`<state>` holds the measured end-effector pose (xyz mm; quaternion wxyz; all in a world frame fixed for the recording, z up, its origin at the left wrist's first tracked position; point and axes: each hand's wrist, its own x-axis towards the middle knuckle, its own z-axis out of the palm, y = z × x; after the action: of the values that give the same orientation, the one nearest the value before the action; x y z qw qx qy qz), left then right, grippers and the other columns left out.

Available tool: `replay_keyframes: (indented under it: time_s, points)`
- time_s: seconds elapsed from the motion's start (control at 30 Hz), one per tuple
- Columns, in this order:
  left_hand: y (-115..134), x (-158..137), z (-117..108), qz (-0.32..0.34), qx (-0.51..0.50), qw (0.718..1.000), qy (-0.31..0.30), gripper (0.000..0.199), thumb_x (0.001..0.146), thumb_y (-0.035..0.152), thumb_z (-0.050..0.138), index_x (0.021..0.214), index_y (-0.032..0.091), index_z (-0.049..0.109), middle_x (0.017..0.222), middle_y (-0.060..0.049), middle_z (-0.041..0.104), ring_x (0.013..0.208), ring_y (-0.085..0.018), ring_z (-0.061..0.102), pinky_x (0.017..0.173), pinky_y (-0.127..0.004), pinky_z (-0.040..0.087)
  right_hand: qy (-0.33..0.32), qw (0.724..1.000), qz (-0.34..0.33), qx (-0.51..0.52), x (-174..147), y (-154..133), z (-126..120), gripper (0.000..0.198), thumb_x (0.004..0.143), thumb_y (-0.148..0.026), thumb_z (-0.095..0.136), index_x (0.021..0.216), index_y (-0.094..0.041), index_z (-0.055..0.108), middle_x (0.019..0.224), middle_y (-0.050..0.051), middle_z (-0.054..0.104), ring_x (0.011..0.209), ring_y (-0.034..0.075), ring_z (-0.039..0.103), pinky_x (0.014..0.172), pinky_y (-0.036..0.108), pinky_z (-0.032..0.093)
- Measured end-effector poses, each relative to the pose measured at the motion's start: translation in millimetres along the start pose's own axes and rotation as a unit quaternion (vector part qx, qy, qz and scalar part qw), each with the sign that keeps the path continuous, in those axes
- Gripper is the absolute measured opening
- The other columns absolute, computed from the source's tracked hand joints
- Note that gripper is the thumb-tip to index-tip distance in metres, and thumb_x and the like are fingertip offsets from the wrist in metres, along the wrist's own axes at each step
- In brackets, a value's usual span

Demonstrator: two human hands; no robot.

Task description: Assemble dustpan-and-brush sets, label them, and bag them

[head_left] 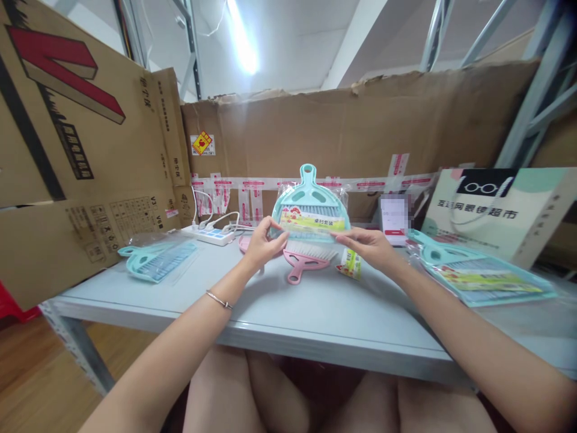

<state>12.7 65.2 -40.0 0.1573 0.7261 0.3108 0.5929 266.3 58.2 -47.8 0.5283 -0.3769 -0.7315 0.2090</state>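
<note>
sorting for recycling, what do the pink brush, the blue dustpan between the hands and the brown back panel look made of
Pink brush: probably smooth plastic, evenly coloured; its pale bristles look synthetic. Blue dustpan: likely smooth plastic, uniformly coloured with rounded edges. Brown panel: matte cardboard, ragged along the top.

Place: seemingly a stockroom or packing corner
Surface: bagged turquoise plastic dustpan-and-brush sets (489,279) are lying on a grey metal-edged desk (270,310)
Sides: brown printed cardboard panels (360,132) are enclosing it
Behind: grey slotted-metal rack posts (524,120) are rising
</note>
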Motion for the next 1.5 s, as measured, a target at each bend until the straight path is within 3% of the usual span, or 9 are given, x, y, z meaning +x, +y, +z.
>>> replay_keyframes:
  time_s: [0.17, 0.33, 0.43, 0.53, 0.67, 0.93, 1.2, 1.33, 1.5]
  points:
    - [-3, 1, -5, 0.025, 0.048, 0.998, -0.016, 0.024, 0.073, 0.028, 0.062, 0.064, 0.017, 0.043, 0.065, 0.004, 0.042, 0.06, -0.009, 0.037, 0.061, -0.023, 0.032, -0.038, 0.999, 0.012, 0.007, 0, 3, -1, 0.033, 0.066, -0.047, 0.068, 0.085, -0.021, 0.074, 0.093, 0.007, 0.071, 0.093, 0.025, 0.064, 0.088, 0.041, 0.048]
    - [-8, 1, -11, 0.026, 0.091, 0.988, -0.12, 0.024, 0.07, 0.023, 0.064, 0.06, 0.017, 0.043, 0.069, 0.002, 0.043, 0.067, -0.011, 0.042, 0.065, -0.024, 0.036, -0.092, 0.995, 0.023, 0.025, 1, 10, -4, 0.038, 0.067, -0.041, 0.069, 0.1, -0.021, 0.067, 0.104, 0.007, 0.067, 0.093, 0.024, 0.063, 0.086, 0.04, 0.05]
    - [-12, 0, -12, 0.002, 0.104, 0.979, -0.175, 0.024, 0.069, 0.024, 0.064, 0.059, 0.017, 0.044, 0.07, 0.001, 0.045, 0.071, -0.012, 0.045, 0.065, -0.024, 0.038, -0.127, 0.987, 0.019, 0.092, 0, 11, -2, 0.086, 0.069, -0.033, 0.068, 0.142, -0.031, 0.022, 0.123, 0.007, 0.059, 0.097, 0.021, 0.063, 0.086, 0.041, 0.051]
    - [-13, 0, -13, -0.011, 0.108, 0.977, -0.181, 0.023, 0.07, 0.026, 0.063, 0.061, 0.017, 0.044, 0.068, 0.001, 0.047, 0.068, -0.012, 0.045, 0.063, -0.024, 0.037, -0.152, 0.978, 0.057, 0.131, -2, 9, 0, 0.116, 0.071, -0.028, 0.067, 0.138, -0.032, -0.028, 0.121, 0.007, 0.06, 0.094, 0.02, 0.065, 0.085, 0.042, 0.051]
    - [-14, 0, -15, -0.015, 0.107, 0.974, -0.2, 0.023, 0.071, 0.028, 0.063, 0.061, 0.017, 0.045, 0.067, 0.002, 0.049, 0.065, -0.011, 0.044, 0.062, -0.023, 0.036, -0.133, 0.976, 0.116, 0.126, -3, 12, -1, 0.125, 0.069, -0.026, 0.069, 0.13, -0.026, -0.04, 0.111, 0.007, 0.066, 0.091, 0.021, 0.066, 0.087, 0.043, 0.049]
    - [-17, 1, -12, 0.013, 0.159, 0.966, -0.203, 0.03, 0.068, 0.026, 0.066, 0.056, 0.016, 0.041, 0.06, 0.005, 0.044, 0.06, -0.009, 0.039, 0.058, -0.022, 0.032, -0.133, 0.971, 0.173, 0.103, -4, 19, 3, 0.124, 0.064, -0.025, 0.072, 0.139, -0.023, -0.027, 0.122, 0.012, 0.059, 0.108, 0.025, 0.059, 0.092, 0.043, 0.047]
    - [-15, -2, -11, 0.002, 0.189, 0.953, -0.237, 0.031, 0.068, 0.032, 0.065, 0.054, 0.016, 0.043, 0.055, 0.005, 0.046, 0.056, -0.008, 0.04, 0.054, -0.021, 0.029, -0.135, 0.985, 0.103, 0.039, -4, 21, 4, 0.095, 0.056, -0.029, 0.076, 0.137, -0.025, 0.028, 0.132, 0.011, 0.049, 0.118, 0.028, 0.049, 0.094, 0.041, 0.046]
    - [-13, -2, -13, 0.012, 0.205, 0.929, -0.308, 0.03, 0.068, 0.036, 0.065, 0.054, 0.017, 0.046, 0.053, 0.005, 0.046, 0.054, -0.009, 0.04, 0.052, -0.021, 0.028, -0.138, 0.986, 0.094, -0.011, -3, 25, -3, 0.09, 0.056, -0.03, 0.076, 0.133, -0.024, 0.031, 0.126, 0.011, 0.052, 0.117, 0.028, 0.049, 0.097, 0.041, 0.043]
    - [-5, -6, -14, -0.006, 0.202, 0.93, -0.309, 0.018, 0.069, 0.028, 0.063, 0.079, 0.02, 0.05, 0.056, 0.007, 0.047, 0.052, -0.009, 0.045, 0.051, -0.02, 0.03, -0.147, 0.986, 0.074, -0.026, -2, 26, -6, 0.088, 0.056, -0.031, 0.075, 0.133, -0.023, 0.033, 0.124, 0.009, 0.052, 0.119, 0.028, 0.047, 0.101, 0.043, 0.038]
